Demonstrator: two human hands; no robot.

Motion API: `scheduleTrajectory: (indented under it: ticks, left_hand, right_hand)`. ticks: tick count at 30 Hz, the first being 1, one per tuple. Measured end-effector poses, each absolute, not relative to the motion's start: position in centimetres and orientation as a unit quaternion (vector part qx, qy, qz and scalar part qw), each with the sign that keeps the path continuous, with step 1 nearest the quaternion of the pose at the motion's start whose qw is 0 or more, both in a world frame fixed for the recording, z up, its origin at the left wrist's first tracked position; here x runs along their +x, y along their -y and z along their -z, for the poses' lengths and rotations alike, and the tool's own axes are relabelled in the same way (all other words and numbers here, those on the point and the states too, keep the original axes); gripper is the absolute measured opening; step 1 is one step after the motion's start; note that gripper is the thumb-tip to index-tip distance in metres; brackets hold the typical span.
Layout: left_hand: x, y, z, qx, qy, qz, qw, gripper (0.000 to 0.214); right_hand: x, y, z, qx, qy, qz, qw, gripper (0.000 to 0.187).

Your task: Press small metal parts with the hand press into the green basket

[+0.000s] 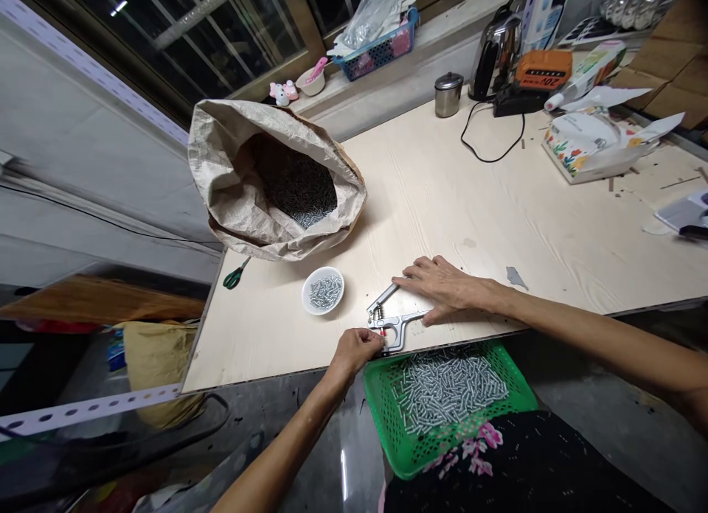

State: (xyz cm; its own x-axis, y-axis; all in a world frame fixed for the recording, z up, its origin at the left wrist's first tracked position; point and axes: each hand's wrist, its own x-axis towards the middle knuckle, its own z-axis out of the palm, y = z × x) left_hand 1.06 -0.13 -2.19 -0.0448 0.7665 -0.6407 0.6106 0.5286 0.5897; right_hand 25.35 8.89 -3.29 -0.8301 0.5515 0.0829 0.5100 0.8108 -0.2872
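Note:
Silver hand press pliers (395, 323) lie at the table's front edge, handles spread apart, with a spring and a small red piece near the jaw. My right hand (445, 286) spans the handles: its fingers rest on the upper lever's end and the thumb meets the lower handle. At the jaw, my left hand (354, 351) is closed in a pinch; whatever lies between its fingertips is hidden. A white bowl (306, 305) of small silver metal pieces stands just left of the pliers. Below the table edge, a green basket (379, 410) holds many short silver metal pieces.
A large open sack (221, 196) with metal pieces inside stands at the back left. Green-handled scissors (233, 278) lie near the left edge. Farther back are a metal canister (448, 96), a kettle (496, 52) and a tissue pack (589, 141).

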Motion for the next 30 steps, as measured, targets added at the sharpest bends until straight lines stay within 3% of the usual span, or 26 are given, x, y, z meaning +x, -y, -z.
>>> scheduleTrajectory:
  ticks: [7, 13, 19, 23, 29, 30]
  left_hand:
    - [0.9, 0.5, 1.9, 0.501, -0.718, -0.061, 0.479, 0.033]
    - [3.4, 0.9, 0.4, 0.721, -0.667, -0.085, 0.168, 0.027]
    - [5.9, -2.9, 2.2, 0.868, -0.479, -0.065, 0.116, 0.063]
    - [6.2, -4.4, 1.9, 0.879, -0.465, -0.004, 0.106, 0.063]
    - [6.8, -4.4, 1.1, 0.877, -0.465, 0.017, 0.122, 0.021]
    - [7.0, -4.3, 1.3, 0.872, -0.473, 0.01, 0.126, 0.017]
  right_hand:
    - [25.6, -8.1, 3.0, -0.289, 0.944, -0.131, 0.088, 0.079]
    - [25.6, -7.1, 3.2, -0.272, 0.937, -0.174, 0.13, 0.07]
    - [26.2, -6.8, 3.7, -0.298, 0.917, -0.218, 0.15, 0.077]
    - [27.4, -6.6, 3.0, -0.326, 0.906, -0.231, 0.142, 0.056]
    - [26.5, -6.3, 3.6, -0.345, 0.913, -0.18, 0.125, 0.007]
    - [26.2, -6.2, 4.0, -0.35, 0.912, -0.173, 0.125, 0.008]
